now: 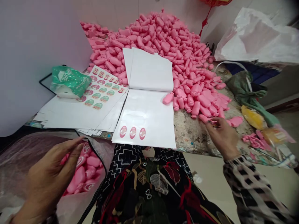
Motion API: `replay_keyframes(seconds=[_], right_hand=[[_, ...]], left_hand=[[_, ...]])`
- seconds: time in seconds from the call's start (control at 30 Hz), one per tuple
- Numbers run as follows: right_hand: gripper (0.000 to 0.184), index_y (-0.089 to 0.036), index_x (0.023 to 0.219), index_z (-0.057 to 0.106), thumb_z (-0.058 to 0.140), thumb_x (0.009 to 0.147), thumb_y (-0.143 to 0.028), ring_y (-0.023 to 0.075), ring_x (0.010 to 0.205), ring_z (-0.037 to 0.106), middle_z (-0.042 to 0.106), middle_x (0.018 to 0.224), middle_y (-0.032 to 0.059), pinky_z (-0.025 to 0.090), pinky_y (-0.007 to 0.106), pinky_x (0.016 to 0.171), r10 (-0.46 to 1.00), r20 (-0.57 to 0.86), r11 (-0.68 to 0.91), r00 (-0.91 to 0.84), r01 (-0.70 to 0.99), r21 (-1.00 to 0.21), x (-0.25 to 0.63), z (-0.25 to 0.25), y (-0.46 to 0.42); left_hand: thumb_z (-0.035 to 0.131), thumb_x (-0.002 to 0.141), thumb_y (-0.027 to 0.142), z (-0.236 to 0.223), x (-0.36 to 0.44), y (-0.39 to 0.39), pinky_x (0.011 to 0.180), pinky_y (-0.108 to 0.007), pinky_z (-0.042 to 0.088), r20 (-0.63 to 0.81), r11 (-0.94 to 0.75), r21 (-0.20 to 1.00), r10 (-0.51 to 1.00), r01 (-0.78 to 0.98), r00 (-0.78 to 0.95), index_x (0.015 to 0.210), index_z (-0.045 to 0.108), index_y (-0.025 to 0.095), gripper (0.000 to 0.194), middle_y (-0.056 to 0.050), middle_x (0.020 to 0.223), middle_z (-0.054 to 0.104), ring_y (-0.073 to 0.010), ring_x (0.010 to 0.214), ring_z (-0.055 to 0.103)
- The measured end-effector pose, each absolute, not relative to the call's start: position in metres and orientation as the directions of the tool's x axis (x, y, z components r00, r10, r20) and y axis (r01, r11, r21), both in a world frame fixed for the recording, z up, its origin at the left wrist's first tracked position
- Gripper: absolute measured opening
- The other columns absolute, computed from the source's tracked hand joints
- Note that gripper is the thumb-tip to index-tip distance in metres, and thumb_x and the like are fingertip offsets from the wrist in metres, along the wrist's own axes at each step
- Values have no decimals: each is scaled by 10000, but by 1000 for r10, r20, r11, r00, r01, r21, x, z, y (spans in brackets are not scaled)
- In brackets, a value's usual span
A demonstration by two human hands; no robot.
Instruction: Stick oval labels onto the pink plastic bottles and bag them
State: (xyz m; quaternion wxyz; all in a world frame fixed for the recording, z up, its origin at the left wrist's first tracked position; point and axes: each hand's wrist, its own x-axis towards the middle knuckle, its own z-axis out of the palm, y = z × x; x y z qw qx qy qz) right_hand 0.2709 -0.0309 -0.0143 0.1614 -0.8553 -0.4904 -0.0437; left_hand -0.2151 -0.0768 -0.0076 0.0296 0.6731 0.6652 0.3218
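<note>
A smooth pink bottle-shaped piece (203, 118) lies by my right hand (223, 137). Three oval pink stickers (132, 133) line my flat white paper sheet's (151, 113) near edge.

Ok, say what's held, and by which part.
Right hand at one end of a pink piece, left hand at the bag rim; whether either grips anything cannot be told.

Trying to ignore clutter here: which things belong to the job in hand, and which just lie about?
Likely the job's: loose pink pieces, three-sticker sheet, translucent bag at the left hand.

Likely just lying about: green packet, yellow packet, white plastic bag.
</note>
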Motion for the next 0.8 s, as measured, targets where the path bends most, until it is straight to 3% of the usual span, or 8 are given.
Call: replay_keyframes(seconds=[0.1,0.17,0.27,0.37,0.43,0.57,0.67,0.8], right_hand=[[386,-210,989,646,568,766,-514,219,706,577,661,826,58,405,333,622,815,304,-340,493,833,-436,258,7,-48],[358,-211,958,637,597,753,-502,180,629,544,631,753,35,409,302,563,883,188,-207,430,716,-667,235,15,-57],[245,-216,889,639,611,766,-426,156,637,544,625,738,21,424,273,558,993,-92,-114,69,507,-854,186,18,-64],[143,-207,861,646,597,789,-321,128,648,534,629,747,0,427,251,594,930,-211,-64,-301,433,-899,138,20,-63],[116,-200,874,643,589,794,-264,113,675,535,635,781,-10,428,235,622,886,-226,-59,-404,387,-920,116,24,-60],[117,-195,877,627,578,819,-283,93,662,506,599,753,-28,403,207,596,846,-226,-63,-483,329,-942,95,28,-56],[196,-219,952,628,580,832,-366,104,693,516,611,804,-23,410,219,617,840,-198,2,-506,368,-930,91,22,-53],[302,-247,1053,617,524,863,-462,127,747,544,636,919,2,424,247,652,902,-149,71,-404,482,-873,97,7,-44]], left_hand=[[568,853,232,4,-169,-74,869,-288,465,489,-329,518,871,789,42,1107,630,273,264,-2,1025,680,-158,909,629],[564,848,170,4,-141,-69,880,-284,462,472,-448,597,867,665,161,1144,606,289,322,-3,1052,667,-154,957,615],[598,835,219,2,-105,-62,961,-335,415,229,-403,749,902,526,365,1265,536,294,441,-33,1204,620,-195,1096,561],[615,826,332,2,-81,-60,932,-360,426,-24,-247,882,827,401,562,1289,523,289,475,-37,1182,636,-218,1044,584],[617,821,359,3,-75,-62,874,-341,448,-126,-91,945,786,314,605,1234,568,267,426,-24,1078,672,-207,953,607],[653,792,320,-4,-81,-72,838,-300,447,-259,217,966,785,141,563,1128,606,209,358,-26,1062,661,-186,940,594],[668,781,321,-13,-94,-78,815,-283,448,-311,291,949,813,119,492,1015,618,182,277,-28,990,655,-178,932,587],[656,797,355,-18,-104,-77,653,-235,465,-396,402,914,842,62,366,1004,574,181,282,-16,835,648,-134,738,602]])
